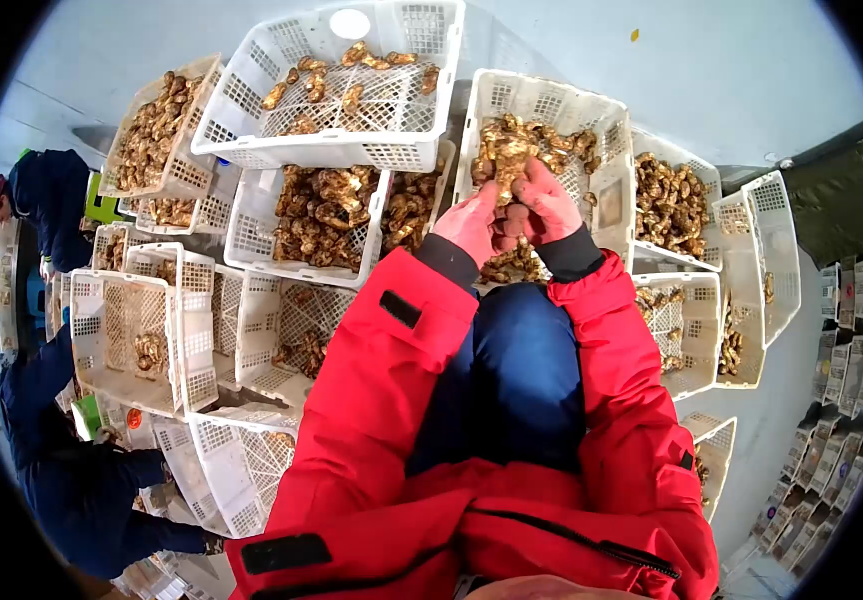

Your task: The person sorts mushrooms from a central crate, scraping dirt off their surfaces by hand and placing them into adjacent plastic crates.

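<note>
Both of my hands are over a white plastic crate [611, 120] that holds brown and cream mushrooms [551, 145]. A large, clumpy mushroom [509, 152] is held up between my left hand [469, 222] and my right hand [548, 203]. The fingers of both hands are closed around its lower part, with the thumbs pointing away from me. Fingertips and palms partly hide its lower end. More mushrooms lie in the crate below and behind my hands.
A tilted white crate [376, 153] with several scattered mushrooms rests on fuller crates at upper left. Another mushroom-filled crate [671, 205] stands at right. Stacked crates [126, 365] fill the left side, where people in dark clothes [81, 470] bend. Grey floor [741, 80] lies beyond.
</note>
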### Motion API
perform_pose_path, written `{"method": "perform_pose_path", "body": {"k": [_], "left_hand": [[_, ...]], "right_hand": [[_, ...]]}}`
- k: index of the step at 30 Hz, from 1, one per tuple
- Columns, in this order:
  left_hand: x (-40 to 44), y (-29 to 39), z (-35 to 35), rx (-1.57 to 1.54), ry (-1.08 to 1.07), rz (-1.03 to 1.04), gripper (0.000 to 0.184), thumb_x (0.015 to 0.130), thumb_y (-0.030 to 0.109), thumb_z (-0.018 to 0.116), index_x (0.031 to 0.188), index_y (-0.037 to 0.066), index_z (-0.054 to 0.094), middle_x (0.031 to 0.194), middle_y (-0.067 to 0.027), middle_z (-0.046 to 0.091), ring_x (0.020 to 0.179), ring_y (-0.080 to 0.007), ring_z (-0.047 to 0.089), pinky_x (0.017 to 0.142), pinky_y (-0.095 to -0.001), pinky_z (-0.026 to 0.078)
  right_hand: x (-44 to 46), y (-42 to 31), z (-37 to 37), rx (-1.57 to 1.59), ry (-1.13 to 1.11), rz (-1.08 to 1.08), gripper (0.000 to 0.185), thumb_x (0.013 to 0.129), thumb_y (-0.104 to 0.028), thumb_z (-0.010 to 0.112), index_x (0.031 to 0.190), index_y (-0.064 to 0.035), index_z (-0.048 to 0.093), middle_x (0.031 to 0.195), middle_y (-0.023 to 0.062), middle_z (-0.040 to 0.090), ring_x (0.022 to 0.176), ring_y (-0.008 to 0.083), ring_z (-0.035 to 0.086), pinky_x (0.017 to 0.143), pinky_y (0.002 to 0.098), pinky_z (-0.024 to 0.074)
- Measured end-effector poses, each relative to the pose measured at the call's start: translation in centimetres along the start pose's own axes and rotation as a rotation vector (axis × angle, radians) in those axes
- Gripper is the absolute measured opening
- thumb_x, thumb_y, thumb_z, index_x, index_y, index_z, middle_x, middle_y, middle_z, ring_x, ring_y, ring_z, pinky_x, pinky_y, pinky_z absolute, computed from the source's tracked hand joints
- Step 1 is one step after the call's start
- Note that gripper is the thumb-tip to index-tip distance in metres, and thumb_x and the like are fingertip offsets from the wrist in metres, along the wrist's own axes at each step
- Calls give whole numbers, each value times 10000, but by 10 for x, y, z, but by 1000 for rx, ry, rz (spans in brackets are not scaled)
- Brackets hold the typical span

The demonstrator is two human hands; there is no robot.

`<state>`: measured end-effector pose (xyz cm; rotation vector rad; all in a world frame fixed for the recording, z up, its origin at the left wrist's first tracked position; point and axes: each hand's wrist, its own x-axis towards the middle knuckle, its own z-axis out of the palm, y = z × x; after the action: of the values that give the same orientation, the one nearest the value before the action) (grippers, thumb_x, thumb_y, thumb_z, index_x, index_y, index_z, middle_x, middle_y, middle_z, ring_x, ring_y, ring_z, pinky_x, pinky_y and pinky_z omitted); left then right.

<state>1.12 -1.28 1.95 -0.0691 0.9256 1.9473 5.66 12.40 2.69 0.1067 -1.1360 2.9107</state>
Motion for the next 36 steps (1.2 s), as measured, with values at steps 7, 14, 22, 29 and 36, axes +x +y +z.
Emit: {"method": "perform_pose_path", "body": {"k": [7,14,22,29,36], "left_hand": [[-2,-1,3,127,37,-5,331,902,352,376,936,65,538,749,-56,612,562,-133,530,511,-260,418],[1,0,2,91,43,-22,313,906,344,371,945,84,540,748,-41,605,559,-122,521,509,-251,411],[0,0,4,91,20,-14,306,902,355,381,937,94,539,741,-21,589,571,-120,519,508,-242,406],[-2,0,5,33,28,33,253,879,321,455,940,88,532,746,-19,585,597,-115,521,513,-245,405],[7,-2,-11,-75,-63,98,241,853,293,515,977,86,514,781,-7,551,660,-114,505,561,-257,402]], "right_hand": [[-2,8,-13,15,41,-3,325,751,-97,618,977,-73,387,724,3,456,547,105,491,477,237,414],[-1,7,-4,-51,113,-20,428,747,-101,614,1089,-54,362,738,-9,445,578,93,477,500,237,408],[-1,5,3,19,134,-3,339,753,-64,580,1014,-49,365,712,-22,389,548,79,444,483,236,393],[-2,9,-3,58,103,-17,369,763,-37,540,1098,-21,385,756,-21,424,601,55,450,529,201,390],[3,13,-3,-201,130,-98,482,746,-17,544,1184,51,354,836,-25,435,748,44,416,693,172,361]]}}
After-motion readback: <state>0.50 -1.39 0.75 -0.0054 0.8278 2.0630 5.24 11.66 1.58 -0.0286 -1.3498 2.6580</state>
